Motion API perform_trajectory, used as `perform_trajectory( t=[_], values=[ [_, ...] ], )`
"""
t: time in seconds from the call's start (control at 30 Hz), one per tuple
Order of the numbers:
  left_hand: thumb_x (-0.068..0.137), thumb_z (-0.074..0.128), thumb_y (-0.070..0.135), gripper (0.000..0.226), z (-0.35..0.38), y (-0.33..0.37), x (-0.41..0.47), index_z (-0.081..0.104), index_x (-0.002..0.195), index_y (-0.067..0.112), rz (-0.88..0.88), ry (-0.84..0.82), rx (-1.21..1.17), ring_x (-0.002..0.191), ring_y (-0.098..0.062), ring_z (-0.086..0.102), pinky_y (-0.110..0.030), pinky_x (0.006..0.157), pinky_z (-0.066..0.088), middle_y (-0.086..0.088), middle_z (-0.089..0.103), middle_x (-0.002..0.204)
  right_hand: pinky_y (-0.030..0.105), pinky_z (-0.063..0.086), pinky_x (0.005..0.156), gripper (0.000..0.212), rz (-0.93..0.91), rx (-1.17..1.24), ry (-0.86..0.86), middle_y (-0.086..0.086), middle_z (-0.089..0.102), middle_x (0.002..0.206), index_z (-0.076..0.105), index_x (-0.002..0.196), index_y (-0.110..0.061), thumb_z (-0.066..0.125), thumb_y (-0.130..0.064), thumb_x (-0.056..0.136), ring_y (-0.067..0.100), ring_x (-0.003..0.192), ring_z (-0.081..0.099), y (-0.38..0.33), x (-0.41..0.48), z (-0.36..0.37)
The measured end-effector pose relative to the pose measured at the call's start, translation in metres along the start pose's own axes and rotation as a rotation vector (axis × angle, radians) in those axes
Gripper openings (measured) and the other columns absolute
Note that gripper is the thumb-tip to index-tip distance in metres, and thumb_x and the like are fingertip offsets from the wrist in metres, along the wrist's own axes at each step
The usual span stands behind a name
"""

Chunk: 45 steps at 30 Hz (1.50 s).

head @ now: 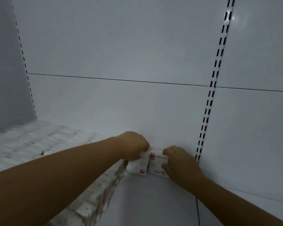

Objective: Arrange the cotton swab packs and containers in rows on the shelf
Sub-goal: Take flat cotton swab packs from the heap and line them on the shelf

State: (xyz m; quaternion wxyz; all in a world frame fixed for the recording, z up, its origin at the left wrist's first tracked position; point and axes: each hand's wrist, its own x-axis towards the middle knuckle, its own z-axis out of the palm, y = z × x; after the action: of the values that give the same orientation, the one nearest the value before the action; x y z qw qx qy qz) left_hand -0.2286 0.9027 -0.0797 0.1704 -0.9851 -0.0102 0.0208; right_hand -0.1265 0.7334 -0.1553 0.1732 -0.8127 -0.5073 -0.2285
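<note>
The fingers of the left hand (134, 146) curl down over the top of the left cotton swab pack (138, 166), closed on its upper edge, while the fingers of the right hand (180, 162) wrap the right side of the right cotton swab pack (157, 165), thumb low and the other fingers on top, closed around it. The two packs stand side by side, touching, on the white shelf (153, 201) close against the back panel (121, 103), just right of the block of stocked swab packs (47, 144) that fills the shelf's left part. To do this step well, I judge that both packs should be pressed back until they meet the panel, squared so their fronts line up with the neighbouring row, and the left one nudged flush against the stocked block with no gap, each hand letting go only once its pack stands steady. Each pack carries a small red square logo, one near the bottom of the left pack and one at the top corner of the right pack, plus what looks like a barcode low on the right one; the writing is too small and blurred to read. A slotted upright (209, 103) runs just to the right.
</note>
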Motion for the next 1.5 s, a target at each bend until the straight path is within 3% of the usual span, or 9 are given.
perform_trajectory(
  t=[0.1,0.27,0.5,0.57,0.67,0.77,1.17,1.37,1.5],
  values=[
    [0.085,0.066,0.024,0.022,-0.007,-0.009,0.001,0.059,0.106,0.02,-0.016,0.042,-0.184,0.093,-0.018,0.051,-0.028,0.077,0.042,0.0,0.059,0.108,0.035,0.054,0.06,0.04,-0.035,-0.078,0.082,0.007,0.063,0.095,0.067,0.09,-0.011,0.086,-0.028,0.06,0.026,0.081,0.062,-0.003,-0.003,-0.005],
    [0.076,0.077,0.014,0.04,-0.03,-0.027,-0.009,0.051,0.105,0.022,-0.117,0.109,-0.722,0.081,-0.02,0.06,-0.026,0.061,0.054,-0.003,0.06,0.099,0.042,0.051,0.084,0.041,0.051,0.0,0.21,0.013,0.063,0.114,0.067,0.11,-0.006,0.079,-0.025,0.076,0.031,0.101,0.06,-0.011,-0.014,-0.016],
    [0.074,0.078,-0.003,0.024,-0.036,-0.017,-0.024,0.058,0.083,0.007,-0.167,0.275,-1.486,0.068,-0.017,0.072,-0.026,0.062,0.06,-0.011,0.07,0.088,0.022,0.057,0.064,0.036,0.536,1.039,0.102,-0.004,0.064,0.105,0.045,0.113,-0.028,0.069,-0.023,0.086,0.006,0.084,0.068,-0.048,0.019,-0.063],
    [0.074,0.082,0.012,0.024,-0.028,-0.014,-0.026,0.06,0.086,0.012,-0.131,0.278,-1.374,0.072,-0.014,0.07,-0.027,0.068,0.058,-0.007,0.07,0.09,0.035,0.06,0.073,0.035,0.549,1.022,0.089,0.004,0.069,0.101,0.05,0.111,-0.024,0.069,-0.011,0.085,0.017,0.084,0.07,-0.051,0.022,-0.067],
    [0.083,0.07,0.044,0.042,0.0,-0.026,-0.036,0.057,0.119,0.025,-0.151,0.196,-0.637,0.11,-0.012,0.056,-0.03,0.093,0.046,0.003,0.058,0.127,0.035,0.057,0.074,0.032,0.509,0.755,0.069,0.005,0.068,0.09,0.056,0.111,-0.027,0.068,-0.012,0.086,0.021,0.081,0.067,-0.041,0.021,-0.07],
    [0.098,0.04,0.05,0.063,0.037,-0.031,-0.044,0.018,0.152,0.026,-0.113,-0.069,-0.221,0.147,-0.021,0.014,-0.048,0.116,0.016,0.001,0.013,0.161,0.024,0.048,0.066,0.033,0.424,0.381,-0.077,-0.004,0.065,0.084,0.054,0.115,-0.031,0.066,-0.021,0.086,0.013,0.077,0.062,-0.042,0.015,-0.056],
    [0.104,0.016,0.038,0.059,0.058,-0.033,-0.041,-0.003,0.153,0.012,-0.25,-0.111,-0.226,0.149,-0.023,-0.008,-0.053,0.117,0.006,-0.004,-0.01,0.162,0.032,0.046,0.072,0.039,0.11,-0.147,-0.076,0.007,0.067,0.103,0.045,0.126,-0.025,0.048,-0.037,0.09,0.029,0.091,0.064,-0.069,0.022,0.028],
    [0.103,0.019,0.034,0.059,0.049,-0.029,-0.037,-0.007,0.153,0.017,-0.341,-0.241,-0.221,0.149,-0.022,-0.01,-0.058,0.116,0.006,0.002,-0.016,0.161,0.032,0.041,0.072,0.07,0.061,-0.139,-0.077,0.009,0.068,0.103,0.013,0.152,-0.026,0.041,-0.053,0.094,0.029,0.09,0.064,-0.068,0.006,0.004],
    [0.1,0.022,0.05,0.065,0.02,-0.028,-0.034,0.006,0.153,0.016,-0.341,-0.305,-0.08,0.149,-0.022,0.008,-0.051,0.116,0.018,-0.001,0.005,0.163,0.035,0.046,0.08,0.053,-0.028,-0.193,-0.14,0.008,0.064,0.108,0.035,0.142,-0.021,0.045,-0.041,0.094,0.03,0.096,0.061,-0.027,-0.036,-0.056]
  ],
)
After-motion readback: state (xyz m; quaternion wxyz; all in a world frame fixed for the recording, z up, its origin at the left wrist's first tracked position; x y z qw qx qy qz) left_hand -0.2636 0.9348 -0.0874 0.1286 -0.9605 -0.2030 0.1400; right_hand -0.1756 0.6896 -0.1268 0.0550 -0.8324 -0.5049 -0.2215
